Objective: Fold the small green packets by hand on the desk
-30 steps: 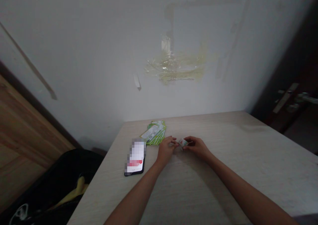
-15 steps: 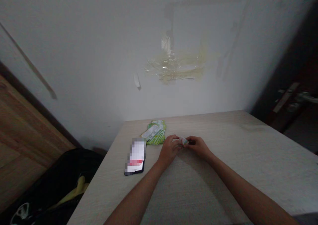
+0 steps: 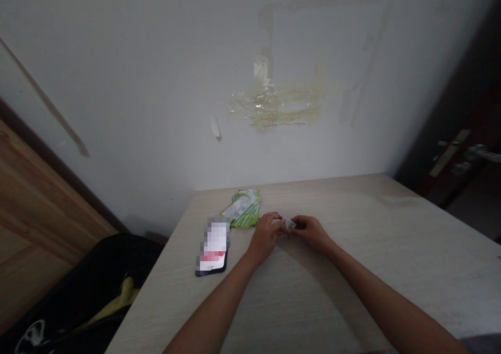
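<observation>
Since about a sec ago, our L hand (image 3: 264,237) has come in to the R and its fingers have curled; they were reaching out flatter before. Now we've got the small printed piece (image 3: 288,222) btwn both sets of fingertips, w/ the gap btwn hands narrower than it was. So the work in hand has gone from mainly an R-hand grip to what looks like a two-sided hold, prob. steadier for handling something this small.

Finger state: L fingers bent, nearly closed, on the piece's L end; thumb mostly hidden, so we can't tell its exact pos. Our R hand (image 3: 314,232) has thumb + index pinched almost together on the R end; its other fingers are tucked behind, can't make them out. The piece itself is whitish w/ reddish and greenish marks, looks folded, standing at a tilt just above the table (image 3: 352,203); whether its lower edge touches is unclear.

Rest hasn't shifted: green packets (image 3: 246,210) lie fanned out just beyond and L of our L fingers, apart from the piece. Phone (image 3: 217,239) lies farther L of those fingers and a bit nearer us, screen lit, partly pixelated. Neither hand's on it.
</observation>
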Demonstrator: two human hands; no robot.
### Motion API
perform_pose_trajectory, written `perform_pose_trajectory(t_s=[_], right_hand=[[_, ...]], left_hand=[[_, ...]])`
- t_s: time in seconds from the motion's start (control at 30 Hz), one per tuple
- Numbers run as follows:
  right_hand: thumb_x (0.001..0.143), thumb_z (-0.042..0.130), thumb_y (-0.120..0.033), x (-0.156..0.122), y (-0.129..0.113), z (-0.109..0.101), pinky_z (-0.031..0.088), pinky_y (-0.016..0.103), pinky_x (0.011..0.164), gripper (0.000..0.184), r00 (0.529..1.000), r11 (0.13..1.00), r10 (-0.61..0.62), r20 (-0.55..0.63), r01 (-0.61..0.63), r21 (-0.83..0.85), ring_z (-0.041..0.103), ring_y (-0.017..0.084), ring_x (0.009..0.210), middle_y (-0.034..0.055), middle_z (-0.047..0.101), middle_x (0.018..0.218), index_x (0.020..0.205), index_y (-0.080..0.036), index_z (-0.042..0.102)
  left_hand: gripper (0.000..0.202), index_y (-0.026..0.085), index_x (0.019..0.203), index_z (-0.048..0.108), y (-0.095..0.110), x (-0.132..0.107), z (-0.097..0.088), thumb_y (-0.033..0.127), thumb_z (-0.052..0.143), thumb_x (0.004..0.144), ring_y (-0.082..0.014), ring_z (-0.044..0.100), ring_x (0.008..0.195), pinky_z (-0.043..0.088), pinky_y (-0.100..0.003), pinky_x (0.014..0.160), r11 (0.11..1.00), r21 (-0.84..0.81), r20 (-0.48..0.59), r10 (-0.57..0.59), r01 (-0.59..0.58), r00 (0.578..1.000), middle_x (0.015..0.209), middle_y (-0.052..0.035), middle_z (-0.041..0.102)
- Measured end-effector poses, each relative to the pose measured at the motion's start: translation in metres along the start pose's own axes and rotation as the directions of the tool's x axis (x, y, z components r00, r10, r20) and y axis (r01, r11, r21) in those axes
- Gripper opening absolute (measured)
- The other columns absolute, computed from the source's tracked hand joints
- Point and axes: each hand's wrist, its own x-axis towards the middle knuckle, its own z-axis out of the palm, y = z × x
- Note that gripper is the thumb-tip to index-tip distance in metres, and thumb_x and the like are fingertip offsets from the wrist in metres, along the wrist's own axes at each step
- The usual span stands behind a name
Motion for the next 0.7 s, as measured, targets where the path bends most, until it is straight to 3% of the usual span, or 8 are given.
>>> perform_pose_trajectory(t_s=[0.23, 0.57, 0.7], right_hand=[[0.072, 0.068, -0.033, -0.003, -0.0049, 0.0018, 0.046, 0.027, 0.064, 0.027, 0.999, 0.999, -0.034, -0.015, 0.034, -0.001, 0.06, 0.016, 0.069, 0.0038, 0.068, 0.08, 0.093, -0.016, 0.068], [0.067, 0.074, -0.032, -0.0004, -0.0013, -0.0001, 0.049, 0.029, 0.072, 0.033, 0.997, 0.998, -0.026, 0.068, 0.023, 0.054, 0.063, 0.018, 0.078, 0.0049, 0.07, 0.089, 0.095, -0.017, 0.066], [0.067, 0.071, -0.029, -0.0016, -0.005, 0.0011, 0.049, 0.029, 0.072, 0.03, 0.999, 0.999, -0.013, 0.034, 0.012, 0.032, 0.064, 0.018, 0.077, 0.0048, 0.07, 0.086, 0.093, -0.017, 0.066]], left_hand=[[0.017, 0.022, 0.084, 0.068, 0.0025, 0.0006, -0.0008, 0.009, 0.056, 0.083, -0.0207, 0.052, 0.115, 0.041, -0.039, 0.101, 1.0, -0.029, 0.024, 0.004, -0.003, 1.0, 0.11, -0.0059, 0.061], [0.015, 0.021, 0.085, 0.067, 0.0012, -0.0011, -0.0001, 0.012, 0.056, 0.084, -0.0196, 0.054, 0.111, 0.042, -0.037, 0.099, 0.998, -0.064, -0.006, -0.017, 0.017, 1.0, 0.11, -0.006, 0.061], [0.016, 0.021, 0.082, 0.068, 0.0041, -0.0005, -0.0003, 0.011, 0.056, 0.083, -0.0198, 0.054, 0.112, 0.042, -0.036, 0.099, 0.997, -0.067, 0.015, -0.033, 0.034, 0.999, 0.109, -0.005, 0.062]])
